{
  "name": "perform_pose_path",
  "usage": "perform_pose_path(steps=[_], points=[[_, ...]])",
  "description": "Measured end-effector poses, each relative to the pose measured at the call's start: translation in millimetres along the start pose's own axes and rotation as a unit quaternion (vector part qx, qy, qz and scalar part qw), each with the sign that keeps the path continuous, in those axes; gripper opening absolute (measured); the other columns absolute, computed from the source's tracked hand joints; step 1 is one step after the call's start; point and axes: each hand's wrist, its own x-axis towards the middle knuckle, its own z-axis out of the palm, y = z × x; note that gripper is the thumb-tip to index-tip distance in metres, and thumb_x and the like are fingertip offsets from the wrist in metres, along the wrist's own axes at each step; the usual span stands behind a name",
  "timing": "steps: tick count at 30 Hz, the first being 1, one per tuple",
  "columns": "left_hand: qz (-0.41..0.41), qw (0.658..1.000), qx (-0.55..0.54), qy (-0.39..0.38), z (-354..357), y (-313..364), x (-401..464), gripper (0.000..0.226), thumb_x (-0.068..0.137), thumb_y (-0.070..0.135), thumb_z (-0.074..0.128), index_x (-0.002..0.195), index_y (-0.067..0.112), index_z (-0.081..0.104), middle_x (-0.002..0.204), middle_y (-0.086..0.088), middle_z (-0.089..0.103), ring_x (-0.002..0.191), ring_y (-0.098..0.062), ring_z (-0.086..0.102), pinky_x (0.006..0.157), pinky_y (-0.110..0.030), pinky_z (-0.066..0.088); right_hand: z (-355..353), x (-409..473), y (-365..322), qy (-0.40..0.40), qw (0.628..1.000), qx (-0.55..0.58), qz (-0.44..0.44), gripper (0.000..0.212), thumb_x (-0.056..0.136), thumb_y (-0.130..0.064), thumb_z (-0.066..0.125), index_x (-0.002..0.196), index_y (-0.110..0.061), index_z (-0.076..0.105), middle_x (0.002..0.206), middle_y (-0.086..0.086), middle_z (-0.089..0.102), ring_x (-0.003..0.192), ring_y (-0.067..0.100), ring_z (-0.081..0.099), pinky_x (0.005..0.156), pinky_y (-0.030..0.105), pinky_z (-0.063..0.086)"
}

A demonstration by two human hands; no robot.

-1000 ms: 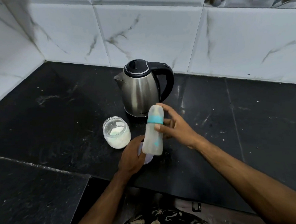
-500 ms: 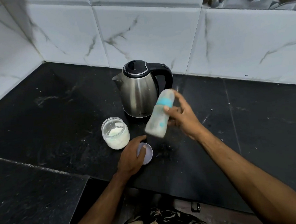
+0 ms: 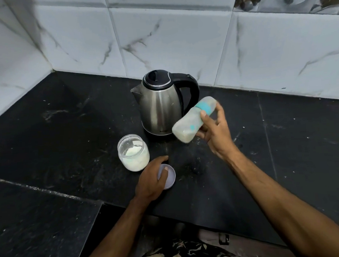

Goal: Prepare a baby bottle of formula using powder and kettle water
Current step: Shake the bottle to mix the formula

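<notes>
milky bottle point(image 3: 191, 121) tilted, right fingers point(image 3: 204, 114) clamped; left fingers point(image 3: 163, 173) flat on lid point(image 3: 170, 178).

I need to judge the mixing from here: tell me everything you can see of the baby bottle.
The baby bottle is cloudy, translucent plastic with a teal collar and a clear cap over the top. It is held in the air, tilted steeply, cap end up and to the right, base down and left, in front of the kettle's lower right side. The right hand grips it, thumb across the collar, fingers behind. Pale, milky contents sit toward the base. It looks slightly motion-blurred. Nothing else touches it.
</notes>
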Motion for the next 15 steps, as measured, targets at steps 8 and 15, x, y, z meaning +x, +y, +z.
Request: perform_pose_path(steps=[8, 15], points=[[0.0, 1.0, 0.006, -0.003, -0.6, 0.7, 0.3, 0.041, 0.092, 0.027, 0.048, 0.129, 0.011, 0.059, 0.129, 0.001, 0.062, 0.119, -0.014, 0.056, 0.104, -0.023, 0.038, -4.6, -4.0, -0.5, -0.045, 0.997, -0.068, 0.007, 0.063, 0.085, -0.02, 0.067, 0.14, -0.029, 0.038, 0.107, 0.003, 0.073, 0.1, 0.026, 0.07, 0.07, 0.046, 0.061], [0.013, 1.0, -0.019, -0.021, -1.9, 3.3, 2.0, 0.04, 0.094, 0.035, 0.048, 0.127, 0.015, 0.058, 0.125, 0.002, 0.063, 0.113, -0.012, 0.058, 0.099, -0.021, 0.04, -2.9, -24.4, 14.7, -0.179, 0.966, -0.178, 0.064, 0.066, 0.089, -0.015, 0.07, 0.142, -0.035, 0.036, 0.105, 0.004, 0.075, 0.097, 0.022, 0.072, 0.067, 0.035, 0.061]])
